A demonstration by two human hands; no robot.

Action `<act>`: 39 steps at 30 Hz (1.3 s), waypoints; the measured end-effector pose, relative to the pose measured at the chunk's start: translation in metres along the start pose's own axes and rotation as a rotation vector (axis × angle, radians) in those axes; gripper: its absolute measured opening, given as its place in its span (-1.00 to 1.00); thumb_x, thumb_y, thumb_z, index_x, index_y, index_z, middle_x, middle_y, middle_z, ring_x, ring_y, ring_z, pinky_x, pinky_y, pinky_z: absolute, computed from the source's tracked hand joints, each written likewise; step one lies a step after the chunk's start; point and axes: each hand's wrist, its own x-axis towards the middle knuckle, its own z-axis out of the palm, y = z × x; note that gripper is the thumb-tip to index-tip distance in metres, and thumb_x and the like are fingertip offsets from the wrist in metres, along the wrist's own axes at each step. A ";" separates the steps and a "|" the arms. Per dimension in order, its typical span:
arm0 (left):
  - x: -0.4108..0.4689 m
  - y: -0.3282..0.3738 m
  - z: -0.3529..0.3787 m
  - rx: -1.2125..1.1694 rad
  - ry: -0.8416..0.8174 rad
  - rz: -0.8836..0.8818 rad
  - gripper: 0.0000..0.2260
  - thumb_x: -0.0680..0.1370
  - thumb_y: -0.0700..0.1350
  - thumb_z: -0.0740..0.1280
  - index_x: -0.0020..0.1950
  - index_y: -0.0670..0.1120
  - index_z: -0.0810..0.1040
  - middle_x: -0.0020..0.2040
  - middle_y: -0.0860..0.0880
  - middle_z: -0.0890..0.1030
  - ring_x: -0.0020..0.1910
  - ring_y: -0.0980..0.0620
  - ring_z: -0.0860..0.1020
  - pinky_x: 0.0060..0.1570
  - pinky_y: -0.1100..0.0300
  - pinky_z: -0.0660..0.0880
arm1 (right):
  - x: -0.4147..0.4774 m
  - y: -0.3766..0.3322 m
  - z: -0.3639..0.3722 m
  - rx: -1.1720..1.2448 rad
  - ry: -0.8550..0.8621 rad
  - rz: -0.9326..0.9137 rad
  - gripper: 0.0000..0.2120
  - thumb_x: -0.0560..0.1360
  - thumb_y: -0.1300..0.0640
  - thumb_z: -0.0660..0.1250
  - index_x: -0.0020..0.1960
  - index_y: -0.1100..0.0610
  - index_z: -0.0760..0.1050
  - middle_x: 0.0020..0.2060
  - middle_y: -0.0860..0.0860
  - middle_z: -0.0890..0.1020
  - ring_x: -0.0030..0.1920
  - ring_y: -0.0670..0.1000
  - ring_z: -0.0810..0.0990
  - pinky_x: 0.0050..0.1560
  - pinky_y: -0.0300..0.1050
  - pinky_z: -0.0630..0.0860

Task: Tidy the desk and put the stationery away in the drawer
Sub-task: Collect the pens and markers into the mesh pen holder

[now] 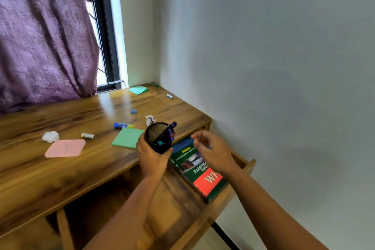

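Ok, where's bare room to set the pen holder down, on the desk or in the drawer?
Desk: bare near edge in front of the pink pad, and the stretch by the curtain. Crowded around the near green pad, glue stick and crumpled paper. Drawer: book fills the visible part. The left hand grips the pen holder.

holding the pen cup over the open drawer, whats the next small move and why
Probably lower the black mesh pen cup into the open drawer, on the bare space beside the book. The left hand grips the cup at the desk's edge, just above the drawer, pens inside. The right hand hovers open over the book, holding nothing, free to steady the cup or nudge the book aside.
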 end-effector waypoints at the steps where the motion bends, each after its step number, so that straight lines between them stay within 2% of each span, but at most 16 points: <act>1: 0.011 -0.001 0.011 0.011 0.013 0.009 -0.14 0.20 -0.19 0.62 0.41 -0.18 0.26 0.32 -0.18 0.37 0.32 -0.18 0.36 0.31 -0.07 0.36 | 0.018 0.009 -0.003 -0.002 -0.014 -0.013 -0.89 0.55 0.21 0.28 0.00 0.02 0.52 -0.06 0.04 0.61 0.00 0.03 0.59 -0.04 -0.07 0.57; 2: 0.020 -0.001 0.018 0.024 0.022 0.008 -0.14 0.20 -0.19 0.62 0.40 -0.19 0.27 0.31 -0.19 0.38 0.30 -0.18 0.36 0.29 -0.05 0.36 | 0.032 0.016 -0.005 0.011 -0.019 -0.011 -0.88 0.54 0.21 0.29 -0.01 0.00 0.52 -0.08 0.00 0.61 -0.01 0.01 0.58 0.01 -0.07 0.55; 5: 0.044 0.000 0.037 0.055 0.058 0.013 -0.17 0.20 -0.21 0.62 0.38 -0.21 0.29 0.28 -0.20 0.40 0.26 -0.15 0.38 0.20 0.10 0.34 | 0.073 0.038 -0.010 0.048 -0.026 0.009 -0.83 0.54 0.21 0.30 -0.07 -0.08 0.50 -0.16 -0.10 0.58 -0.12 -0.08 0.55 -0.10 -0.22 0.50; 8: 0.066 -0.001 0.043 0.080 0.113 0.012 -0.19 0.19 -0.21 0.62 0.35 -0.18 0.31 0.26 -0.17 0.42 0.25 -0.12 0.39 0.11 0.23 0.29 | 0.110 0.059 -0.005 0.088 -0.071 0.011 -0.77 0.53 0.23 0.31 -0.11 -0.12 0.50 -0.19 -0.14 0.58 -0.16 -0.12 0.54 -0.11 -0.25 0.48; 11: 0.089 -0.002 0.042 0.079 0.186 -0.012 -0.15 0.20 -0.18 0.63 0.39 -0.16 0.29 0.31 -0.14 0.41 0.30 -0.11 0.38 0.22 0.16 0.31 | 0.160 0.070 0.008 0.114 -0.160 0.007 -0.83 0.54 0.23 0.29 -0.06 -0.04 0.52 -0.17 -0.08 0.58 -0.15 -0.11 0.52 -0.17 -0.36 0.45; 12: 0.095 -0.001 0.040 0.087 0.208 -0.009 -0.15 0.20 -0.17 0.63 0.39 -0.16 0.28 0.32 -0.14 0.41 0.30 -0.11 0.39 0.24 0.13 0.33 | 0.177 0.072 0.013 0.107 -0.178 -0.008 -0.85 0.54 0.23 0.29 -0.03 0.00 0.53 -0.17 -0.07 0.58 -0.14 -0.09 0.53 -0.17 -0.34 0.44; 14: 0.106 -0.004 0.035 0.123 0.267 -0.003 -0.17 0.19 -0.18 0.63 0.36 -0.17 0.30 0.29 -0.15 0.43 0.25 -0.09 0.42 0.21 0.15 0.37 | 0.211 0.078 0.030 0.079 -0.233 -0.045 -0.86 0.52 0.24 0.29 0.02 0.08 0.57 -0.15 -0.04 0.59 -0.11 -0.05 0.54 -0.10 -0.23 0.44; 17: 0.124 -0.004 0.025 0.191 0.349 -0.013 -0.21 0.15 -0.19 0.64 0.29 -0.19 0.35 0.21 -0.16 0.47 0.18 -0.11 0.46 0.13 0.14 0.42 | 0.259 0.084 0.054 0.026 -0.360 -0.097 -0.82 0.52 0.26 0.28 0.09 0.16 0.58 -0.06 0.04 0.63 -0.08 -0.06 0.53 -0.07 -0.26 0.39; 19: 0.134 -0.005 0.021 0.230 0.387 -0.027 -0.22 0.15 -0.18 0.64 0.28 -0.17 0.36 0.19 -0.14 0.48 0.15 -0.08 0.47 0.12 0.12 0.45 | 0.289 0.084 0.069 -0.016 -0.446 -0.154 -0.79 0.53 0.26 0.25 0.13 0.15 0.56 0.04 0.07 0.63 -0.01 -0.03 0.55 -0.04 -0.26 0.40; 21: 0.139 -0.001 0.020 0.240 0.414 -0.056 -0.20 0.16 -0.17 0.64 0.31 -0.14 0.34 0.21 -0.09 0.46 0.14 0.02 0.43 0.12 0.20 0.41 | 0.317 0.082 0.086 -0.056 -0.502 -0.202 -0.75 0.55 0.26 0.20 0.16 0.13 0.55 0.11 0.09 0.62 0.08 0.04 0.57 -0.01 -0.22 0.41; 23: 0.140 -0.001 0.020 0.261 0.454 -0.089 -0.16 0.17 -0.15 0.64 0.34 -0.14 0.31 0.24 -0.09 0.44 0.19 0.00 0.41 0.16 0.19 0.39 | 0.337 0.077 0.104 -0.127 -0.567 -0.239 -0.69 0.56 0.28 0.14 0.22 0.11 0.53 0.15 0.11 0.60 0.12 0.08 0.55 0.00 -0.19 0.41; 26: 0.141 -0.003 0.019 0.289 0.525 -0.147 -0.14 0.15 -0.14 0.65 0.36 -0.14 0.31 0.25 -0.11 0.46 0.24 -0.06 0.42 0.24 0.08 0.42 | 0.360 0.069 0.133 -0.348 -0.704 -0.361 -0.60 0.56 0.32 0.11 0.32 0.06 0.45 0.27 0.10 0.52 0.22 0.08 0.50 0.15 -0.11 0.42; 28: 0.142 -0.004 0.015 0.313 0.542 -0.175 -0.15 0.15 -0.14 0.65 0.35 -0.14 0.32 0.24 -0.10 0.46 0.24 -0.07 0.43 0.22 0.09 0.41 | 0.372 0.065 0.148 -0.444 -0.714 -0.433 -0.55 0.54 0.35 0.11 0.34 0.03 0.43 0.32 0.09 0.47 0.27 0.10 0.46 0.20 -0.08 0.41; 32: 0.150 -0.005 0.012 0.343 0.545 -0.189 -0.17 0.15 -0.14 0.64 0.34 -0.13 0.32 0.22 -0.09 0.47 0.21 -0.06 0.44 0.15 0.09 0.45 | 0.385 0.059 0.171 -0.512 -0.712 -0.558 -0.51 0.53 0.38 0.10 0.37 0.02 0.41 0.34 0.09 0.44 0.29 0.13 0.45 0.17 -0.09 0.41; 36: 0.159 -0.009 0.017 0.340 0.554 -0.224 -0.15 0.17 -0.10 0.64 0.35 -0.09 0.30 0.22 -0.07 0.47 0.21 -0.06 0.45 0.18 -0.01 0.48 | 0.392 0.068 0.192 -0.546 -0.748 -0.597 -0.45 0.51 0.43 0.11 0.39 0.00 0.40 0.34 0.05 0.43 0.26 0.11 0.47 0.15 -0.11 0.42; 39: 0.164 -0.010 0.025 0.303 0.538 -0.252 -0.15 0.19 -0.13 0.63 0.37 -0.09 0.27 0.25 -0.07 0.46 0.23 -0.04 0.43 0.18 0.16 0.41 | 0.403 0.078 0.206 -0.484 -0.760 -0.550 -0.45 0.50 0.46 0.14 0.36 0.01 0.43 0.33 0.04 0.43 0.24 0.09 0.48 0.07 -0.19 0.38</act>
